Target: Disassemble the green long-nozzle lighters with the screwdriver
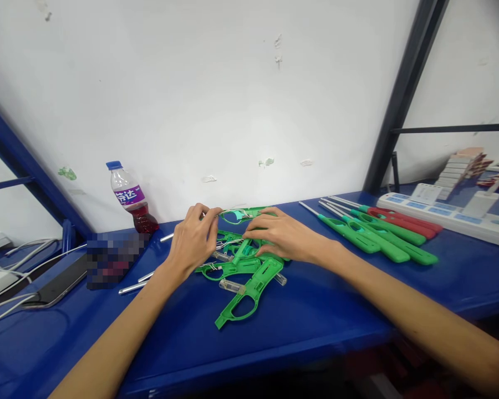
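Note:
At the back of the blue table, an opened green lighter casing (pixel 255 211) with thin wiring lies between my two hands. My left hand (pixel 195 235) pinches its left end between thumb and fingertips. Curved over its right part is my right hand (pixel 280 233), fingers bent against the casing; the exact contact is partly hidden. Below them is a pile of green lighter halves, with one empty-looking half (pixel 253 291) nearest the front. A clear fuel tank (pixel 233 286) lies against that half. Metal tubes (pixel 135 287) stick out to the left, beside my left forearm.
Several assembled lighters with green (pixel 382 238) and red (pixel 403 218) handles lie at the right, before a white power strip (pixel 461 219). A drink bottle (pixel 131 197) stands by the wall. Further left are a phone (pixel 58 282), a pixelated object (pixel 114 260) and white cables.

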The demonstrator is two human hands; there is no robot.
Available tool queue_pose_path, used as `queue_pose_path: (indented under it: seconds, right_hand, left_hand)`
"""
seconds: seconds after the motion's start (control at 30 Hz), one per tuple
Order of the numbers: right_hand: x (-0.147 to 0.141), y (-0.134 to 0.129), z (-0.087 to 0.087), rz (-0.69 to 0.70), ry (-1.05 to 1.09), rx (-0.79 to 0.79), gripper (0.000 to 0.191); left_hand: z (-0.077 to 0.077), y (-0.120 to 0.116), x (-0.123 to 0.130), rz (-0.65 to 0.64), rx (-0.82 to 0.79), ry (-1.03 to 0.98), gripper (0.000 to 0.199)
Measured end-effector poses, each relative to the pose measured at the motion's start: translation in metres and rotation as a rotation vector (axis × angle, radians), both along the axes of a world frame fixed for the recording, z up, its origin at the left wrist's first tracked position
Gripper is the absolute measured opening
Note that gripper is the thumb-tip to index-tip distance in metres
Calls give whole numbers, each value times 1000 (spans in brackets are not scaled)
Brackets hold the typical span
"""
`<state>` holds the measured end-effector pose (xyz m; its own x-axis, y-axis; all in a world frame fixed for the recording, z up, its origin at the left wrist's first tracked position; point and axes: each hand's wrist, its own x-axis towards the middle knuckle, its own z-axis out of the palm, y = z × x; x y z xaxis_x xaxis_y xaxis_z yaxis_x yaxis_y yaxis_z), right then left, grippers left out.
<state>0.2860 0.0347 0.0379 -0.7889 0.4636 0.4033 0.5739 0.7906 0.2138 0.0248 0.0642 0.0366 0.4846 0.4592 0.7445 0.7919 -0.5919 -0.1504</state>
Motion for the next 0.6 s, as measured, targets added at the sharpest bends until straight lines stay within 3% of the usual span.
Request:
queue_pose_path:
  seconds: [0.6]
  right_hand:
    - [0,3,-2,-16,-93,126,37]
  left_hand:
    - [-11,6,2,-39,78,32,20]
